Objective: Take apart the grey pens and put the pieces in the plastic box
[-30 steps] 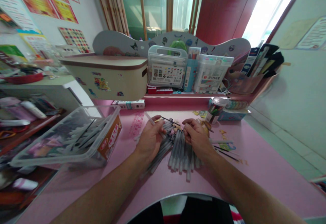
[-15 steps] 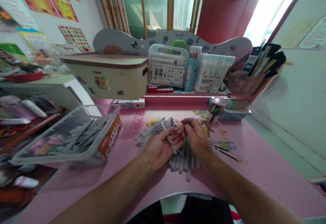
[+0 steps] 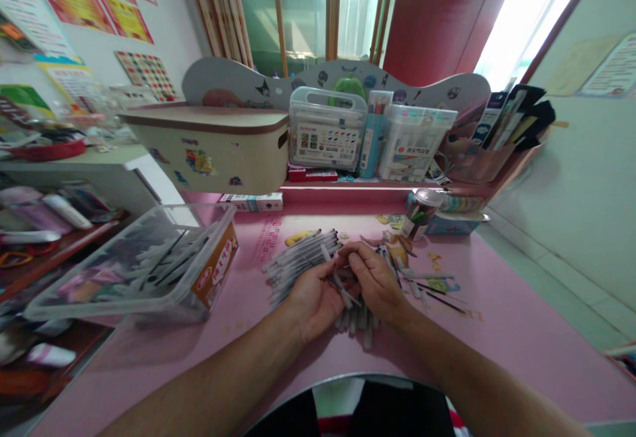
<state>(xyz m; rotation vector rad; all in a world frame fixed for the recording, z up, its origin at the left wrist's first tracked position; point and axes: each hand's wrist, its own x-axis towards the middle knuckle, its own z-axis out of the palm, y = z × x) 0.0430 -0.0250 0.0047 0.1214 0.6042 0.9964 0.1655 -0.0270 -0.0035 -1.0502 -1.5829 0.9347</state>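
Note:
My left hand [image 3: 314, 294] lies palm up on the pink desk [image 3: 278, 357] with a clear pen across its fingers. My right hand [image 3: 373, 280] is closed over the left hand's fingers and pinches that pen. A pile of clear pens [image 3: 297, 261] lies just left of the hands. More pens [image 3: 358, 321] lie under and below both hands. A few thin dark refills [image 3: 437, 293] rest on the desk to the right.
A clear plastic tub [image 3: 149, 271] holding more pens sits at the left. A cream storage box [image 3: 213, 145], marker cases [image 3: 325, 132] and a pen cup [image 3: 418, 214] stand along the back shelf. A cluttered side shelf [image 3: 44, 225] is at the far left.
My left hand turned palm up and moved right from the left pen pile. My right hand came over it, and both hands have drawn closer to me.

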